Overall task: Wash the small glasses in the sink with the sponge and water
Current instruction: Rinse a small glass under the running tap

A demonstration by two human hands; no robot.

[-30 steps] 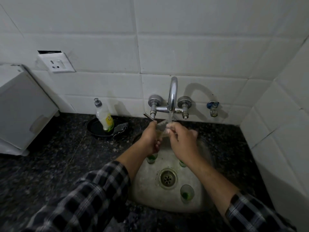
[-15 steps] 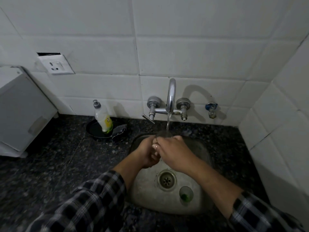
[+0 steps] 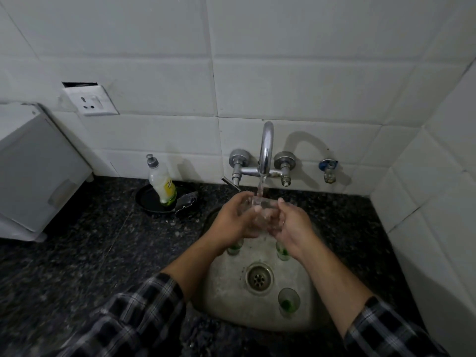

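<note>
A clear small glass [image 3: 260,204] is held upright under the running tap [image 3: 265,148], and water streams into it. My left hand [image 3: 233,220] grips it from the left and my right hand [image 3: 292,222] from the right, above the steel sink [image 3: 226,292]. Three more small glasses with green bottoms stand in the basin: one [image 3: 288,301] near the front by the drain, another [image 3: 282,251] under my right wrist, the third [image 3: 235,248] under my left hand. A dark sponge [image 3: 186,199] lies on the counter left of the sink.
A dish soap bottle [image 3: 161,184] stands in a black dish [image 3: 148,202] beside the sponge. A white appliance [image 3: 33,173] occupies the far left of the black granite counter [image 3: 77,253]. A small blue valve [image 3: 327,168] sticks out of the tiled wall at right. The tiled side wall closes in on the right.
Both hands have risen from low in the basin and spread apart, bringing the glass up under the stream. The glasses beneath them in the sink show again.
</note>
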